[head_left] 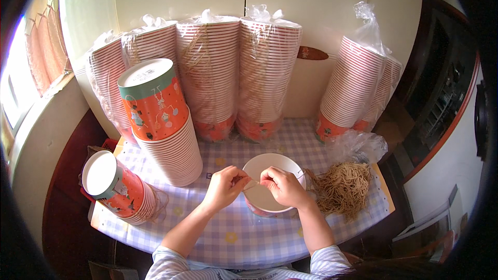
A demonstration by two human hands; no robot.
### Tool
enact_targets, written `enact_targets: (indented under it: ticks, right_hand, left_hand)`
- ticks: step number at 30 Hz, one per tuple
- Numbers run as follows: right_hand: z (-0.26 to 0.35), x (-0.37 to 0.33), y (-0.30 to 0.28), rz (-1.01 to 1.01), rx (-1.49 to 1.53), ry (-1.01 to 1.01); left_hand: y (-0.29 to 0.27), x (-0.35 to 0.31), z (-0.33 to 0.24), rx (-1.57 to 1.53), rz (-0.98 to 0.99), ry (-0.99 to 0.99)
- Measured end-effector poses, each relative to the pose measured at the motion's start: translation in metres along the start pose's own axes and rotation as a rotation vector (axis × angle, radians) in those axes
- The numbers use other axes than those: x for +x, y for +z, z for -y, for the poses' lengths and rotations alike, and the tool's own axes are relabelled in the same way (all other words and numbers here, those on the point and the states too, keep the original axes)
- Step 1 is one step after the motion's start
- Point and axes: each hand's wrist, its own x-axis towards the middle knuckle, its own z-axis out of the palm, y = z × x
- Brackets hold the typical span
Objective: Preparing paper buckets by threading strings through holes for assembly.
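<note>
Both my hands are over the mouth of a white-lined paper bucket (273,161) that stands upright on the table. My left hand (226,187) pinches a thin tan cord (252,183) above the bucket's left rim. Fingers also closed, my right hand (282,186) pinches the cord over the middle of the opening, so it spans the short gap between them. A small dark hook or cord end (300,174) shows at the bucket's right rim. Just right of the bucket lies a loose heap of tan cords (342,189).
A tall stack of upturned buckets (168,158) and a shorter stack (140,197) with cords beside it stand at left. Bagged bucket stacks (210,72) line the back, with more bagged stacks (350,83) at back right. A crumpled clear bag (358,147) lies behind the cords.
</note>
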Motion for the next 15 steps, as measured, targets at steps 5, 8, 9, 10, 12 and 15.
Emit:
enact_targets:
  ticks: [5,8,9,10,12,15]
  right_hand:
    - [0.001,0.001,0.001,0.038,0.02,-0.003]
    - [-0.001,0.001,0.001,0.073,0.095,0.04]
    - [-0.001,0.0,-0.001,0.08,0.131,0.066]
    - [-0.001,-0.001,-0.003,0.078,0.127,0.068]
    - [-0.001,-0.002,-0.003,0.069,0.192,0.118]
    - [-0.001,0.0,-0.003,0.034,0.147,0.101]
  left_hand:
    - [0.001,-0.001,-0.002,0.128,-0.016,0.038]
    - [0.003,-0.003,-0.002,0.173,-0.072,0.082]
    - [0.002,-0.002,-0.003,0.169,-0.071,0.085]
    - [0.001,-0.001,-0.004,0.234,-0.047,0.125]
    - [-0.003,0.0,-0.005,0.305,-0.027,0.159]
    - [-0.005,-0.002,-0.012,0.357,-0.025,0.245]
